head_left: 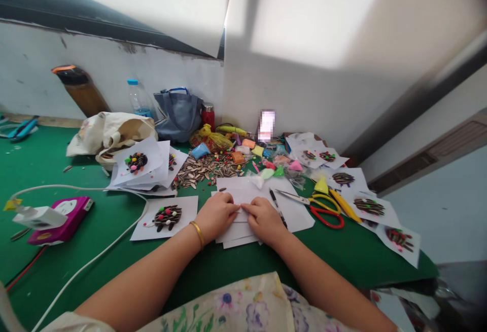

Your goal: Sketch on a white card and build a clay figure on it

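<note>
My left hand, a gold bangle on its wrist, rests over a stack of white paper sheets. Facing it, my right hand lies on the same sheets. The fingers of both hands are curled and closed, their tips meeting near the middle of the paper. Something small and pale shows between the fingertips; I cannot make out what it is. A black pen lies just right of my right hand. Beyond it are scissors with red and yellow handles. A single dark sunflower seed sits above my left hand.
A heap of sunflower seeds and coloured clay packets lie behind the paper. Seed-decorated cards lie left and right. A white cable crosses the left side near a purple power strip. A phone leans at the back.
</note>
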A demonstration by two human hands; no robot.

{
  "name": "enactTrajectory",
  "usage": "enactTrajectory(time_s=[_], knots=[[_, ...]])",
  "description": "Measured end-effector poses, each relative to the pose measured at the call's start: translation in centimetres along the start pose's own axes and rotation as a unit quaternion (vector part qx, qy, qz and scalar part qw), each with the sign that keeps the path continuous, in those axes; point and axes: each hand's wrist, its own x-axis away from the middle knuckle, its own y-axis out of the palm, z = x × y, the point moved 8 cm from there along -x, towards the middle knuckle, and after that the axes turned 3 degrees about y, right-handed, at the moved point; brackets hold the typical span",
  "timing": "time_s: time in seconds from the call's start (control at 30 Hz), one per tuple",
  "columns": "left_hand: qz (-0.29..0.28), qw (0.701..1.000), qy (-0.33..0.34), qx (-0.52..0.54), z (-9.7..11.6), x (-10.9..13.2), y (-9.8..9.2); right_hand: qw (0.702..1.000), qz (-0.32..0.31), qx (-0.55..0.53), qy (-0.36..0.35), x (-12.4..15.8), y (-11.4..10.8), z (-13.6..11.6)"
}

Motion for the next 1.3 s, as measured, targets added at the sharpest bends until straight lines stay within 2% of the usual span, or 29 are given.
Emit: enactTrajectory(time_s=[0.27,0.5,0.77,0.9,1.1,1.3], knots=[[-0.002,1.000,-0.006,0.016,-0.5,0.1,0.2,0.998,0.024,-0.055,-0.011,0.1,-0.3,0.5],[-0.004,0.998,-0.040,0.054,-1.5,0.0,0.6,0.999,0.009,-0.017,-0.043,0.5,0.1,-0.3],[0.008,0.997,-0.047,0.062,-1.7,0.0,0.6,0.998,0.016,-0.006,-0.068,0.6,-0.1,-1.1],[0.012,0.997,-0.048,0.065,-1.7,-0.1,0.5,0.997,0.013,0.008,-0.075,0.7,0.0,-1.3],[0.022,0.996,-0.049,0.077,-1.9,0.0,0.4,0.997,0.027,-0.034,-0.058,0.6,-0.2,-0.8],[0.019,0.995,-0.052,0.088,-2.0,-0.1,0.4,0.998,-0.002,0.006,-0.069,0.6,0.2,-1.4]])
